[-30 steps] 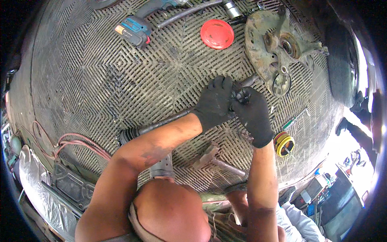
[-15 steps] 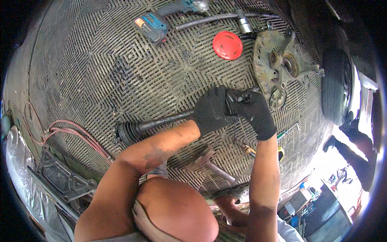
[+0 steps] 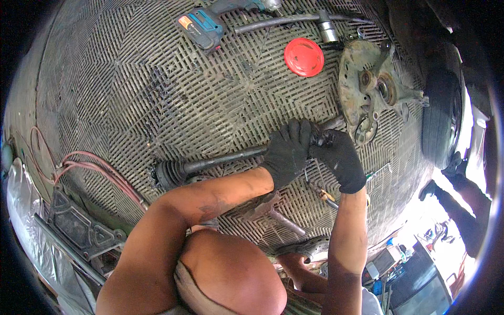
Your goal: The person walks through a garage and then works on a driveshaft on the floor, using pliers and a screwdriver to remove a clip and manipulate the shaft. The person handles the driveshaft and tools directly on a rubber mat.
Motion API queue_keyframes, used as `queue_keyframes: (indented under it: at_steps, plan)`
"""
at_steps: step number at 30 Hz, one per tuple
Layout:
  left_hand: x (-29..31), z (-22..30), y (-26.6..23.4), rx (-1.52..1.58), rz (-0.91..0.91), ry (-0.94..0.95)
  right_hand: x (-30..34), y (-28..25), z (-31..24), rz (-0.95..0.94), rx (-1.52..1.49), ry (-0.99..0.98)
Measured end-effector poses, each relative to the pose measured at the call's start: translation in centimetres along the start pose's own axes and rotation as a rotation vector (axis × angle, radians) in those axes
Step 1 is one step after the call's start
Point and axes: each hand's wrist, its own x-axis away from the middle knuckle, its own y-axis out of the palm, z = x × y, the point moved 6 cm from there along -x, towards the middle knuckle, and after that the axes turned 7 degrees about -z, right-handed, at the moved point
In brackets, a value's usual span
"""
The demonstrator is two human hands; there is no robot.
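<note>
A dark drive shaft [image 3: 226, 157] lies across the ribbed floor mat, with a ridged rubber boot [image 3: 171, 173] at its left end. My left hand [image 3: 287, 152], in a black glove, is closed over the shaft's right part, fingers pressed together on top. Right beside it, my gloved right hand [image 3: 340, 160] has its fingers curled at the same part, nearly touching the left fingers. Both hands hide most of the joint there. A short metal end [image 3: 332, 123] sticks out beyond them, close to a rusty steering knuckle with a dust shield [image 3: 362, 79].
Beyond the hands lie a cordless impact wrench [image 3: 202, 29], a long bar [image 3: 278, 23], a socket [image 3: 328, 31] and a red round lid [image 3: 304, 56]. A hammer [image 3: 262, 206] lies near my knee. A tyre [image 3: 440, 115] stands at right; red hoses [image 3: 102, 165] run at left.
Both hands have shifted slightly right, and my right hand has come a little nearer to me. My left fingers now lie straighter over the shaft. The view has also shifted slightly.
</note>
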Motion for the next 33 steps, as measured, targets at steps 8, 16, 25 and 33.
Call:
queue_keyframes:
  at_steps: [8, 16, 25, 33]
  plan:
    - [-0.5, -0.8, -0.3, 0.135, -0.104, 0.009, 0.2, -0.5, -0.5, -0.069, 0.067, 0.072]
    - [-2.1, -4.9, -1.2, 0.955, -0.19, 0.121, 0.0, -0.7, 1.7, -0.084, -0.21, 0.01]
    - [-4.1, -4.8, 2.3, 1.213, -0.417, -0.041, 0.2, -0.4, -1.4, -0.088, -0.015, -0.071]
    - [-4.7, -3.9, 2.9, 1.141, -0.307, 0.016, -0.3, 1.1, 0.0, 0.057, -0.019, -0.094]
